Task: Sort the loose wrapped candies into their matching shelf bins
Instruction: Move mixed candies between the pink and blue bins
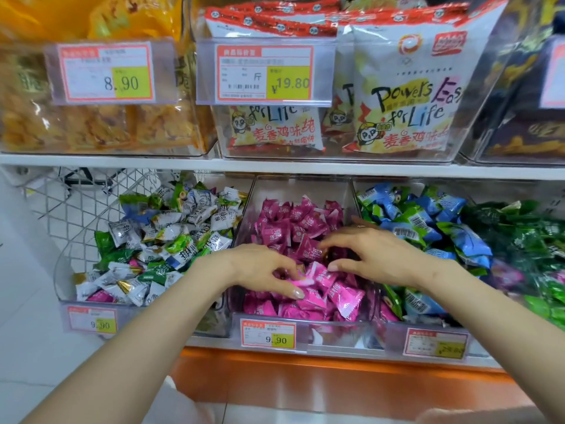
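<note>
Pinching pale pink candy (303, 282) between thumb and fingertips: left hand (263, 270). Right hand (377, 260) loose-fingered, resting on magenta candies (305, 228) in middle bin (336, 332). Left bin (62, 280) holds white, green and stray pink pieces; right bin (391, 335) holds blue and green.

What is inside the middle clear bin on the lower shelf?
The bin holds pink wrapped candies. The left hand and right hand cover the centre, hiding whatever lies beneath.
</note>
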The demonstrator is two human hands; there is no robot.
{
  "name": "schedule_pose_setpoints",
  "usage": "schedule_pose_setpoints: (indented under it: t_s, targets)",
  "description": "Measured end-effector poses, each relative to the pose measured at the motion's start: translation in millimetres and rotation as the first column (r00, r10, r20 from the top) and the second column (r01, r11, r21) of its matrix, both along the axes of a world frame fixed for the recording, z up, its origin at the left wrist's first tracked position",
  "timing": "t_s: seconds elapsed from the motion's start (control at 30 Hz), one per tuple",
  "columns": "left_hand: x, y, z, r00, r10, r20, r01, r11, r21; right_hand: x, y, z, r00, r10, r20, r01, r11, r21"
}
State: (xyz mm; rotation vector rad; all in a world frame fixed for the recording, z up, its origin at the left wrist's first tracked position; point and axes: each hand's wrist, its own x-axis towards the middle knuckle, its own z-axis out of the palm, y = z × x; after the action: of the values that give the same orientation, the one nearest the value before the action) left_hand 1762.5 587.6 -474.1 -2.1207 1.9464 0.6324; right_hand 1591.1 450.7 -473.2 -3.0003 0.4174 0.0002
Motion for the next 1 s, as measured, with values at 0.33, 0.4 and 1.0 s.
schedule_pose_setpoints:
  t_s: [0.33, 0.4, 1.0]
  targets:
    - [0.4, 28.5, -0.6, 0.998, -0.018, 0.062, 0.026, 0.990, -0.136, 32.7, 4.1, -10.3, 0.983, 0.031, -0.180, -0.051, 0.993, -0.107]
    - [2.8, 29.9, -4.2, 1.000, 0.010, 0.005, -0.008, 0.976, -0.219, 34.6, 3.3, -6.9, 0.972, 0.062, -0.228, -0.074, 0.996, -0.045]
    - [-13.5, -28.9, -29.7, 0.986, -0.070, -0.151, 0.023, 0.955, -0.295, -35.4, -8.4, 13.7, 0.998, -0.019, 0.067, 0.009, 0.989, 0.145]
